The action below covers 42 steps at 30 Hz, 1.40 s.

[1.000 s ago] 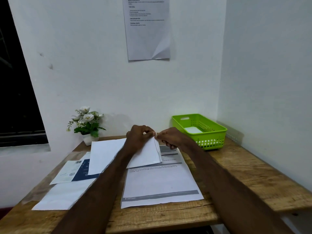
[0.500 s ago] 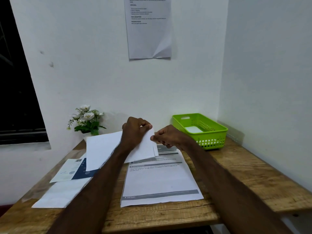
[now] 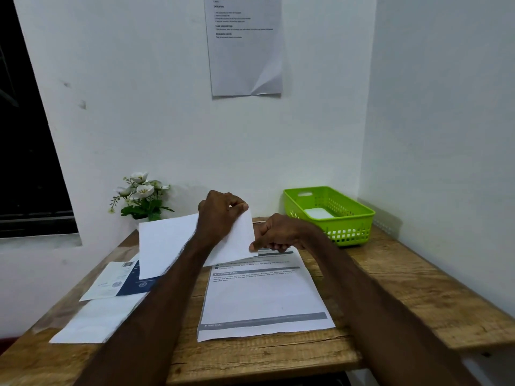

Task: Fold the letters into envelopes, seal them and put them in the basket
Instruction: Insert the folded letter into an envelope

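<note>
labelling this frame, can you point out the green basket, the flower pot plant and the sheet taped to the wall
green basket (image 3: 359, 218): head view, on its near right rim.
flower pot plant (image 3: 143, 190): head view, on a white bloom.
sheet taped to the wall (image 3: 245, 65): head view, on its blank middle.

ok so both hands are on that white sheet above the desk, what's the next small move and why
Probably bring the held edges together and crease the white sheet. The left hand pinches its upper right corner and the right hand pinches the edge just below, with the sheet lifted over the printed letters. It looks only partly folded, so it is not ready for an envelope or the green basket.
</note>
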Each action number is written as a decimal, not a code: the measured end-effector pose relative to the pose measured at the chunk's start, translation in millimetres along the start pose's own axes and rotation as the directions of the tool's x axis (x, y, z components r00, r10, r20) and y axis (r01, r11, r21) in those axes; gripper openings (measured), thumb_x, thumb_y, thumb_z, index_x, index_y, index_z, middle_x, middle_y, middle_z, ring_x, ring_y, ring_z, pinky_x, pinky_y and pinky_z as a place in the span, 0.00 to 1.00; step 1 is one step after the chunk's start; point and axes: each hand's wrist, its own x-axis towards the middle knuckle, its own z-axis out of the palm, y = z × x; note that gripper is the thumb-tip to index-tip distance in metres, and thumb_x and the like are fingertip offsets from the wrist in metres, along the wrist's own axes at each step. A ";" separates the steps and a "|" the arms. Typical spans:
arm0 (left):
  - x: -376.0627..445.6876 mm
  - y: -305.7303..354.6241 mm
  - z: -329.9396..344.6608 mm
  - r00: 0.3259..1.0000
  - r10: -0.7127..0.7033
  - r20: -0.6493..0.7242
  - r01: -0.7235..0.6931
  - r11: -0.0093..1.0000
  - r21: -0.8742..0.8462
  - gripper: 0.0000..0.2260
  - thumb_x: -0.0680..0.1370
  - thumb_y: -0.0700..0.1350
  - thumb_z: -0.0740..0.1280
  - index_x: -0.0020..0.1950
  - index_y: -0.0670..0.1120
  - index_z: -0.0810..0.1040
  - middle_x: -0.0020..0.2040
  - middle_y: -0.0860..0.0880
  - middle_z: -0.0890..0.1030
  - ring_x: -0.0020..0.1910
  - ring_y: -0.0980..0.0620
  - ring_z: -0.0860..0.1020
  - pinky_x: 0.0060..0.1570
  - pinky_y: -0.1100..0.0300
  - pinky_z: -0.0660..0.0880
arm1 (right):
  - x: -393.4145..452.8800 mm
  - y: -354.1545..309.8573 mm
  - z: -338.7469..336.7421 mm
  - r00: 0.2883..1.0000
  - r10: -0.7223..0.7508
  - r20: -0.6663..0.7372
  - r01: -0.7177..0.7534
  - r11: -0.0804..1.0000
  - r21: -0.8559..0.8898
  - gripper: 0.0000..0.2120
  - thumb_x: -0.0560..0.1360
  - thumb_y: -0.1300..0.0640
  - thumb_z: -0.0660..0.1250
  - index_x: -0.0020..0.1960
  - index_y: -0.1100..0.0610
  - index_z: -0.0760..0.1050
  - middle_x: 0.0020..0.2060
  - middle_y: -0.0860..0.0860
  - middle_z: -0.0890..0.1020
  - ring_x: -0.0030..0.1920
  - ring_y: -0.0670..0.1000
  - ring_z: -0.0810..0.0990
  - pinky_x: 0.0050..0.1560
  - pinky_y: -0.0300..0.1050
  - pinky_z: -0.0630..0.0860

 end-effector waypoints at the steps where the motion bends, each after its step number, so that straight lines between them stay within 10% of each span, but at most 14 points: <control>1: 0.4 0.5 -0.8 1.000 -0.002 0.016 0.002 1.000 -0.026 0.08 0.77 0.52 0.70 0.46 0.52 0.88 0.47 0.56 0.86 0.49 0.54 0.81 0.54 0.51 0.75 | 0.2 -0.5 0.2 1.000 0.000 -0.026 0.001 1.000 0.019 0.13 0.70 0.53 0.79 0.41 0.60 0.79 0.25 0.50 0.72 0.24 0.48 0.66 0.26 0.38 0.64; 10: -2.2 8.1 -3.5 0.992 0.039 0.123 -0.024 0.992 -0.122 0.07 0.77 0.53 0.72 0.43 0.55 0.87 0.41 0.60 0.84 0.44 0.60 0.81 0.45 0.59 0.72 | 8.3 -1.0 4.4 0.927 -0.165 -0.338 0.247 0.944 0.217 0.17 0.77 0.49 0.71 0.36 0.58 0.73 0.28 0.51 0.65 0.26 0.46 0.60 0.27 0.40 0.56; 15: -1.3 12.1 -10.9 0.996 0.026 0.081 -0.020 0.997 -0.079 0.07 0.77 0.52 0.72 0.46 0.52 0.88 0.45 0.56 0.86 0.43 0.58 0.81 0.43 0.61 0.69 | 2.5 -5.2 1.3 0.958 -0.134 -0.252 0.198 0.948 0.249 0.20 0.76 0.53 0.74 0.28 0.54 0.73 0.26 0.49 0.68 0.26 0.47 0.62 0.27 0.39 0.57; 26: 7.9 4.5 -41.1 0.992 0.011 -0.124 -0.013 1.000 -0.011 0.12 0.75 0.56 0.67 0.47 0.53 0.88 0.44 0.55 0.86 0.46 0.52 0.81 0.48 0.50 0.76 | -8.7 -15.0 4.8 0.986 -0.163 -0.032 0.166 0.963 0.213 0.08 0.73 0.58 0.77 0.42 0.63 0.83 0.27 0.52 0.67 0.27 0.47 0.61 0.28 0.40 0.57; 35: 50.1 38.7 -85.3 0.979 -0.058 -0.193 0.045 0.996 -0.072 0.09 0.78 0.50 0.69 0.51 0.48 0.88 0.49 0.50 0.87 0.48 0.53 0.82 0.52 0.58 0.76 | -8.9 -31.5 -11.5 0.854 -0.113 -0.509 0.423 0.721 0.549 0.05 0.76 0.57 0.74 0.44 0.58 0.84 0.27 0.50 0.70 0.27 0.47 0.63 0.26 0.38 0.57; 42: 53.5 66.9 -94.1 0.849 -0.490 0.195 0.524 0.738 -0.425 0.08 0.77 0.42 0.74 0.43 0.38 0.81 0.31 0.45 0.82 0.21 0.57 0.76 0.22 0.67 0.71 | -1.4 -31.6 -21.9 0.799 0.102 -0.593 0.409 0.631 0.659 0.07 0.76 0.58 0.70 0.39 0.58 0.77 0.31 0.51 0.75 0.26 0.48 0.67 0.22 0.36 0.57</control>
